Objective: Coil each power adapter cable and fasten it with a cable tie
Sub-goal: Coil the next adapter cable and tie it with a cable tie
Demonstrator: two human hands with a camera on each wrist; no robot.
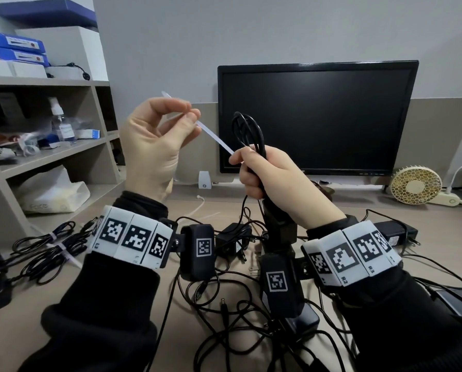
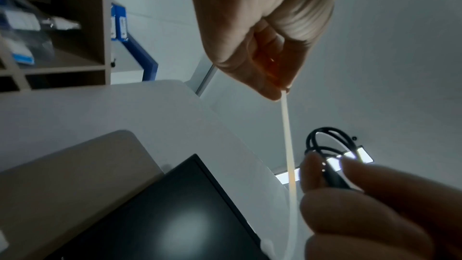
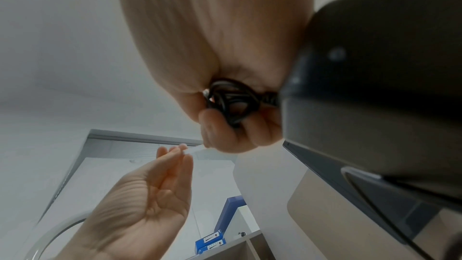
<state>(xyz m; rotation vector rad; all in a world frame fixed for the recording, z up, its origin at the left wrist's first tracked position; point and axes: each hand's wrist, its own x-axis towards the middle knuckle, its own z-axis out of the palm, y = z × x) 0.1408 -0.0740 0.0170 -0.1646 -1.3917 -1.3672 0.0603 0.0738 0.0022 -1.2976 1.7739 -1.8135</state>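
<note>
White cable tie [image 1: 197, 125] was pinched in the left hand [image 1: 154, 146], the coiled cable [image 1: 247, 135] fisted in the right hand [image 1: 267, 178] above the desk's middle [image 1: 133, 312]; loops were judged liable to spring loose before fastening.

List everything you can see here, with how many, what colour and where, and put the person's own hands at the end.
cable tie: one, white, in the air between both hands
coiled cable: one, black, gripped in right hand
tied cable bundles: at least two, black, desk left
loose adapters: several, black, tangled on desk
monitor: one, black, behind the hands
fan: one, cream, desk right
shelf unit: one, grey, left
spray bottle: one, clear, on shelf
left hand: pinches the cable tie
right hand: grips the coiled cable
</note>
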